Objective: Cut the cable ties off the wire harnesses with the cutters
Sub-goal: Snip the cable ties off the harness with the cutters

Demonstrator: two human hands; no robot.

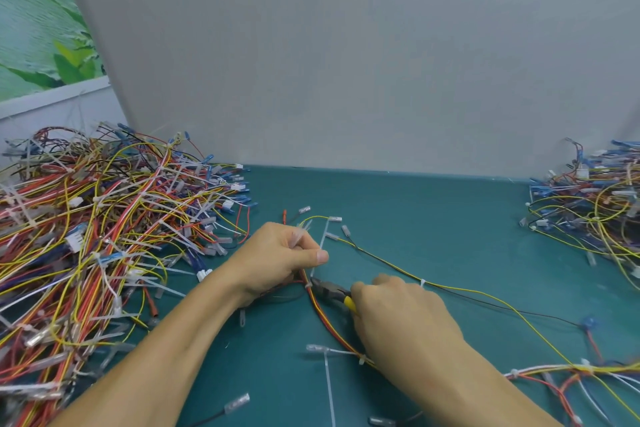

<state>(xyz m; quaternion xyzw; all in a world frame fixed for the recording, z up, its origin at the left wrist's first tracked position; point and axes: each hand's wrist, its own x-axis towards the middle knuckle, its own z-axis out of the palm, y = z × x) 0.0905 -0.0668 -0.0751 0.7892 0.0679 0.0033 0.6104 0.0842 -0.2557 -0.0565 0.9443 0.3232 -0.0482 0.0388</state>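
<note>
Closest to us, a long white tie strip (329, 388) lies on the green table mat (450, 225). It points straight toward us.

Just past it is our right hand (405, 319). Its fingers are curled tight round the yellow handles of the cutters (334, 291). The cutters lie slanted, with the handles low on the right inside the hand. The dark nose points up and to the left. The nose touches a white cable tie (308, 285) that goes round the wire harness (320, 310). The blades are too small for us to tell how far apart they are.

The wire harness is a thin bunch of red, orange and yellow wires in the middle of the mat. It runs from under our left hand (280, 258) down and to the right, and goes under the right hand. A second tie (362, 359) wraps it beside the right wrist.

The left hand is a bit farther off. Its fingers are curled in and hold the top end of the harness. The thumb sticks out to the right, just above the cutters' nose.

A long yellow wire (485, 295) trails off to the right.

Farther back, a big pile of harnesses (97, 236) sits on the left. A smaller pile (595, 208) sits on the right. Behind them all stands a grey board (346, 62).
</note>
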